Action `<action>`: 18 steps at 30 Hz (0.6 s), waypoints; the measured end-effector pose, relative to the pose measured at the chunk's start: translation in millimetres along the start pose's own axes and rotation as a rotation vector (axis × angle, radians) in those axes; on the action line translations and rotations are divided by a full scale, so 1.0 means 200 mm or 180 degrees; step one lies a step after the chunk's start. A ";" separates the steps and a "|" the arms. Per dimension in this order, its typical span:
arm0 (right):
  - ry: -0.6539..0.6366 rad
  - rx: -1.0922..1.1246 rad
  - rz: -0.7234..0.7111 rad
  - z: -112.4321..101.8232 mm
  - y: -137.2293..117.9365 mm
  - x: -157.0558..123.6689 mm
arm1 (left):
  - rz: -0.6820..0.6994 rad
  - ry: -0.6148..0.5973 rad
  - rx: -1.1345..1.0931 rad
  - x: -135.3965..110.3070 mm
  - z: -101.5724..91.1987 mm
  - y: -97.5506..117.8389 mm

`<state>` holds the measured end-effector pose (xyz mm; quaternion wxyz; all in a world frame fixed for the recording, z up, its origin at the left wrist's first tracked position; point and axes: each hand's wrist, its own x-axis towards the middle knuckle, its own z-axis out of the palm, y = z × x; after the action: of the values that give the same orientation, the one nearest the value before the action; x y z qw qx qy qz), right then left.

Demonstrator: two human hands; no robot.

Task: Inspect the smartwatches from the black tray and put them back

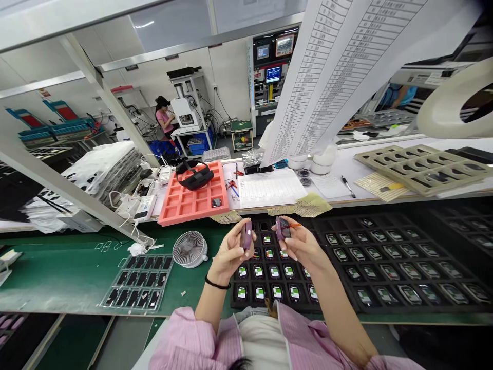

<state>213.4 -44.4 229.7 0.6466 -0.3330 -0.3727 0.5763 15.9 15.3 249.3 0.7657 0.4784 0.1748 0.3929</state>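
Left hand (230, 250) closed, gripping a purple device (246, 235) upright. Right hand (301, 243) closed on a second purple device (282, 228), with an orange pick (296, 224) held against it. Both are raised above a black tray (274, 281) of small screens at 6 o'clock. Pink tray (192, 194) at 10 o'clock; fan (189, 249) at 9 o'clock. Risks: a slipping pick could scratch a device; a loosened grip could drop one onto the screens.

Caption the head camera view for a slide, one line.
Left hand and right hand hold purple devices above a black tray.
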 end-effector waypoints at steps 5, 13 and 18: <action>0.0159 -0.0335 -0.0136 0.01 0.01 0.01 | -0.0080 0.0097 0.0825 0.02 0.04 0.02; 0.0301 -0.0867 -0.0351 0.01 0.08 0.04 | 0.0212 0.0337 0.1508 0.06 0.04 -0.06; 0.0316 -0.0930 -0.0415 0.03 0.07 0.03 | 0.0203 0.0454 0.1559 0.07 0.04 -0.08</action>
<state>201.5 -37.3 220.5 0.6450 -0.4265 -0.4410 0.4557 35.5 17.7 240.9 0.5999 0.6259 0.3031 0.3955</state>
